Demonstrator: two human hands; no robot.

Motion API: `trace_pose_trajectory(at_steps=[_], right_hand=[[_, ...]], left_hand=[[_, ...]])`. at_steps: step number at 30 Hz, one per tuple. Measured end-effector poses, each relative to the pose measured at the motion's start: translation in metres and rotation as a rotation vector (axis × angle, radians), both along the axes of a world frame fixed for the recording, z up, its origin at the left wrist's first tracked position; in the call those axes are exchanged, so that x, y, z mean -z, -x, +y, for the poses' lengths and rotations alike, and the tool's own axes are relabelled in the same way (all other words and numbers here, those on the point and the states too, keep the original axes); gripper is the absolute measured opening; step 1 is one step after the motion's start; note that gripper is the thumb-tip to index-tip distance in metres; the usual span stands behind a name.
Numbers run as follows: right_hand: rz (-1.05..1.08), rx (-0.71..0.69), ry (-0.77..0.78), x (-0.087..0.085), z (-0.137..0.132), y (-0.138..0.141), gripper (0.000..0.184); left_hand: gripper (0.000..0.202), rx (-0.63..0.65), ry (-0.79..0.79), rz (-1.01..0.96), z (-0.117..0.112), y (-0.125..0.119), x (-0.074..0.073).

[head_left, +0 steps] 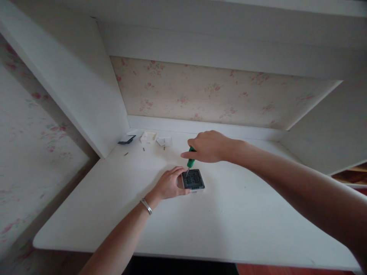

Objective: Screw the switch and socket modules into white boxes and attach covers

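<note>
A square dark wall socket module (195, 179) with a pale base lies flat on the white desk. My left hand (171, 184) grips it from the left, thumb at the near edge and fingers at the far edge. Above it, my right hand (205, 147) is closed around the green handle of a screwdriver (190, 163). The screwdriver leans slightly, and its metal shaft points down to the left part of the module's dark face. Whether the tip sits in a screw is too small to tell.
At the back left of the desk (229, 229) lie a dark cover plate (127, 139), a white box-shaped part (148, 137) and a white frame (164, 141). Several small screws lie before them, one a screw (126, 154). A side panel (71, 76) and an overhead shelf (223, 46) enclose the desk.
</note>
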State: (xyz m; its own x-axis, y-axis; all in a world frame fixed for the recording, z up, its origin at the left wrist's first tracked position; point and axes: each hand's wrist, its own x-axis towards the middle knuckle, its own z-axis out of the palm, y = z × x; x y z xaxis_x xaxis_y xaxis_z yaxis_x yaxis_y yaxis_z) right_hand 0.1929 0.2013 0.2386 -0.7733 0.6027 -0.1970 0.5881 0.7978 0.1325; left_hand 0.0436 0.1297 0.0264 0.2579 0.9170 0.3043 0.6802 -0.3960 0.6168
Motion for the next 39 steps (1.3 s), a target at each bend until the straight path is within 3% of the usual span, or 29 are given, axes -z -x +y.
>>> trace_pose_trajectory(at_steps=[2, 6, 8, 11, 16, 20, 25, 29, 34, 39], right_hand=[[0.012, 0.019, -0.023, 0.001, 0.001, -0.002, 0.058], [0.150, -0.104, 0.199, 0.005, 0.003, -0.004, 0.046], [0.127, -0.098, 0.143, 0.008, 0.004, -0.003, 0.041], [0.083, -0.020, 0.008, 0.010, 0.005, -0.002, 0.055], [0.130, -0.112, 0.211, 0.007, 0.006, -0.003, 0.046], [0.033, -0.013, -0.027, 0.004, 0.003, -0.004, 0.057], [0.115, -0.128, 0.133, 0.007, 0.003, -0.005, 0.042], [0.033, -0.012, -0.091, 0.009, 0.006, -0.005, 0.057], [0.079, -0.116, 0.188, 0.005, 0.004, -0.006, 0.043], [-0.022, -0.003, -0.089, -0.001, 0.000, -0.002, 0.056]], left_hand=[[0.070, -0.007, -0.002, 0.008, 0.000, -0.001, -0.001], [0.069, -0.014, 0.001, 0.017, -0.002, -0.002, -0.002], [0.069, -0.019, 0.002, 0.022, -0.002, -0.002, -0.002], [0.069, -0.029, -0.011, 0.028, -0.003, -0.003, -0.001], [0.068, -0.026, -0.021, 0.033, -0.003, -0.002, 0.000], [0.068, -0.023, -0.029, 0.033, -0.003, -0.002, -0.001], [0.065, -0.021, -0.016, 0.030, -0.003, -0.002, -0.001], [0.068, -0.019, -0.023, 0.019, -0.003, -0.002, 0.000], [0.067, -0.029, -0.006, 0.022, -0.004, -0.002, -0.002], [0.068, -0.022, -0.016, 0.034, -0.005, -0.003, -0.004]])
